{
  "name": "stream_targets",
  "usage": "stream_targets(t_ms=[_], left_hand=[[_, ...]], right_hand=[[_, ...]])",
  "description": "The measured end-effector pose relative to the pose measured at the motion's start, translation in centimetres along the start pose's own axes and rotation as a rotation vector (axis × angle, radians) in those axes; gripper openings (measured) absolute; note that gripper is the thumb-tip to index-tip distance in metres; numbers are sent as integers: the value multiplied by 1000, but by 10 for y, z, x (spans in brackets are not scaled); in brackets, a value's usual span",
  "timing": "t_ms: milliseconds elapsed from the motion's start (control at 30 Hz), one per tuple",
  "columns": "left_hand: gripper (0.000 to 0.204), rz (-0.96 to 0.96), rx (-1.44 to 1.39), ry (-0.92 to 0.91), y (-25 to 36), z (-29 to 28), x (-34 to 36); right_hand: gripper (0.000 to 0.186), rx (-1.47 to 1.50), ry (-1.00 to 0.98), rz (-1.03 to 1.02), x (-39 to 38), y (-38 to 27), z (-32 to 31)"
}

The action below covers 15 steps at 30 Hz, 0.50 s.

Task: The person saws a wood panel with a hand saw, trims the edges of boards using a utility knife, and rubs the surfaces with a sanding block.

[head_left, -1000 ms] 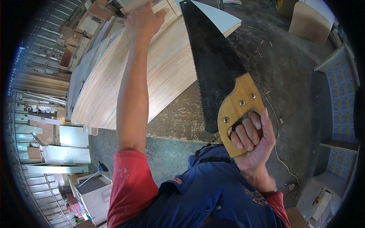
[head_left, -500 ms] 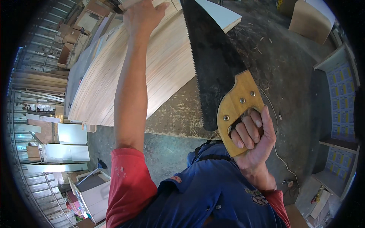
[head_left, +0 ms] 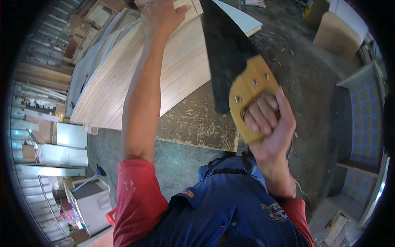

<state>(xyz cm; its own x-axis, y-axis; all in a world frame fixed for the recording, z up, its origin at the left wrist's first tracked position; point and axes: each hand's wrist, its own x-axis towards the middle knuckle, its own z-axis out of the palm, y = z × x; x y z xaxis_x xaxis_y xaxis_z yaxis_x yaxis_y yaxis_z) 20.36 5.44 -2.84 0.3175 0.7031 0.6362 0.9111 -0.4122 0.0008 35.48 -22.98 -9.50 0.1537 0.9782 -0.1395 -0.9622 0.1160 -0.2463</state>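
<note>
In my right hand [head_left: 267, 123], the fingers are wrapped through the wooden handle of a handsaw [head_left: 228, 61]. Its dark blade points away from me, and its tip runs out of the top of the view. Beneath the blade's far part lies a pale wood-grained board [head_left: 181, 70], slanting across a worn table. My left hand [head_left: 158, 18] presses at the board's far end, thumb stretched toward the saw, over a light wooden strip [head_left: 142, 2]. The ends of its other fingers are hidden at the top edge.
The worn brown tabletop [head_left: 197, 119] ends in a corner close to my body. A white panel [head_left: 238, 18] sticks out beyond the saw. Shelving [head_left: 366, 119] stands at the right, pale panels [head_left: 72, 136] at the left. A cable [head_left: 302, 189] lies on the floor.
The handsaw and my right hand have moved away from me, up the view, with the blade slightly blurred. My left hand stays at the board's far end. The view has shifted slightly.
</note>
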Motion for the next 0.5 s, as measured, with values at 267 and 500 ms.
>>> stream_targets(t_ms=[267, 500], left_hand=[[65, -29, -26, -66, 33, -18, -4], [58, -102, -52, -74, 25, -13, -2]], right_hand=[[35, 30, 23, -60, 77, -10, 5], [30, -12, -38, 98, 2, -27, -26]])
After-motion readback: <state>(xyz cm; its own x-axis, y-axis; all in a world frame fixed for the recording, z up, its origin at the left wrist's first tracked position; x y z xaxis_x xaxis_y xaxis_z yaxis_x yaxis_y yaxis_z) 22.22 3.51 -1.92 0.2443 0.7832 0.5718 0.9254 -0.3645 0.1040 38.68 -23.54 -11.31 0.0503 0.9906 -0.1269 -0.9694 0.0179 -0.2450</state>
